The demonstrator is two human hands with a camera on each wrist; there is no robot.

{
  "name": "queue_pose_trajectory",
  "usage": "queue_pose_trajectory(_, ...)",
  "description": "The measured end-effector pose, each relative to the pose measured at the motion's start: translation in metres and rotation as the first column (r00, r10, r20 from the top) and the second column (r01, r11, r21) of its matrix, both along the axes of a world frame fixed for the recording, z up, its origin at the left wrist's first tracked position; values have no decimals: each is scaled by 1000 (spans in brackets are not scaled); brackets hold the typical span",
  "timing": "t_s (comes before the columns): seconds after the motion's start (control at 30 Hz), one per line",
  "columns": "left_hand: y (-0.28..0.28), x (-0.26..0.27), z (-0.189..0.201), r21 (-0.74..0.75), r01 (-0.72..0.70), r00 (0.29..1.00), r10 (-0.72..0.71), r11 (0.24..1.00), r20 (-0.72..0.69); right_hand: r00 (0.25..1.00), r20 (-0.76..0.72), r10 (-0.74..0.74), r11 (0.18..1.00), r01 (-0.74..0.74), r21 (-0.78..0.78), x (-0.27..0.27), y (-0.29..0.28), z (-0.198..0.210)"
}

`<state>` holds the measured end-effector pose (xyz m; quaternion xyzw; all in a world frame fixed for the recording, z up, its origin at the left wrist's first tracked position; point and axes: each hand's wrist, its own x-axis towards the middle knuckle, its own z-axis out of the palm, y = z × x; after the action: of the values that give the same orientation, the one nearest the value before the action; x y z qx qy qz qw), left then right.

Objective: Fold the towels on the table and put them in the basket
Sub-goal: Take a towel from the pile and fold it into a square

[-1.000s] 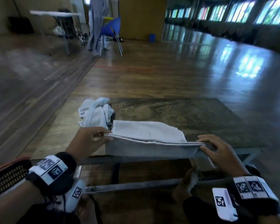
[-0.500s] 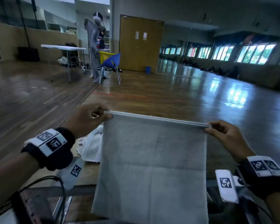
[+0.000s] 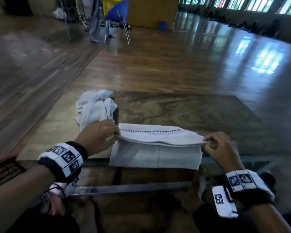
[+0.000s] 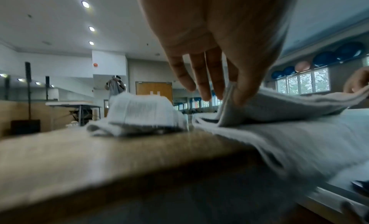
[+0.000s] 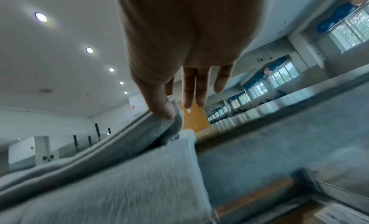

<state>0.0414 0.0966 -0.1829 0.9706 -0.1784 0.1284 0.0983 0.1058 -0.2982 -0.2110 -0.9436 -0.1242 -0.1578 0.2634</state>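
A grey towel point(image 3: 156, 153) lies folded over the near edge of the table point(image 3: 183, 111), its lower part hanging off the front. My left hand point(image 3: 99, 137) pinches the folded edge at its left corner, and my right hand point(image 3: 217, 145) pinches the right corner. In the left wrist view thumb and finger of the left hand point(image 4: 237, 91) pinch the towel point(image 4: 279, 107) just above the layer on the table. In the right wrist view the thumb of the right hand point(image 5: 161, 107) clamps the towel's point(image 5: 119, 172) raised edge. A crumpled white towel point(image 3: 95, 109) sits at the table's left back. No basket is visible.
The table's metal frame point(image 3: 129, 187) runs below the near edge. A woven dark mat edge point(image 3: 3, 170) shows at the far left. Far back stand a blue chair point(image 3: 117, 15), a yellow crate point(image 3: 107, 4) and a person point(image 3: 95, 19). Wooden floor surrounds the table.
Half a second ago both hands held the towel up, hanging full length. Now they have lowered it onto the table's near edge, folded over, still pinching both corners.
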Motion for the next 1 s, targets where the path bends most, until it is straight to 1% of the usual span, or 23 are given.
queue_pose_trajectory(0.07,-4,-8,-18,67,28,990,-18,997,-141,996,-73,43,995,-50,-91,-13,-3,-18)
queue_pose_trajectory(0.1,-5,-9,-24,89,48,983,-32,995,-181,993,-98,61,988,-74,-134,-19,-6,-23)
queue_pose_trajectory(0.2,-6,-1,-28,135,78,961,-38,988,-274,990,-111,91,962,-116,-249,-27,-15,-34)
queue_pose_trajectory(0.27,-4,10,-27,130,94,950,-50,987,-309,986,-117,121,949,-150,-278,-24,-20,-37)
queue_pose_trajectory(0.37,-3,26,-28,133,81,954,-38,988,-297,979,-95,181,951,-199,-238,-11,-22,-41)
queue_pose_trajectory(0.5,6,45,-30,115,-32,967,60,993,-246,977,-43,209,962,-214,-169,6,-14,-43)
queue_pose_trajectory(0.6,8,51,-33,108,-85,978,104,991,-183,979,-23,204,963,-204,-178,15,-7,-41)
queue_pose_trajectory(0.7,6,51,-36,130,-96,979,118,987,-169,981,-48,186,956,-192,-220,17,-4,-35)
queue_pose_trajectory(0.8,7,48,-34,151,-87,976,115,985,-185,985,-68,157,939,-170,-298,14,-3,-27)
queue_pose_trajectory(0.87,8,45,-31,170,-59,972,95,984,-217,986,-92,137,936,-159,-313,12,-2,-24)
queue_pose_trajectory(0.93,8,42,-27,184,-4,955,58,983,-291,987,-110,118,935,-148,-321,9,-1,-21)
queue_pose_trajectory(1.0,10,38,-25,202,46,932,30,978,-360,990,-90,106,927,-131,-351,7,2,-21)
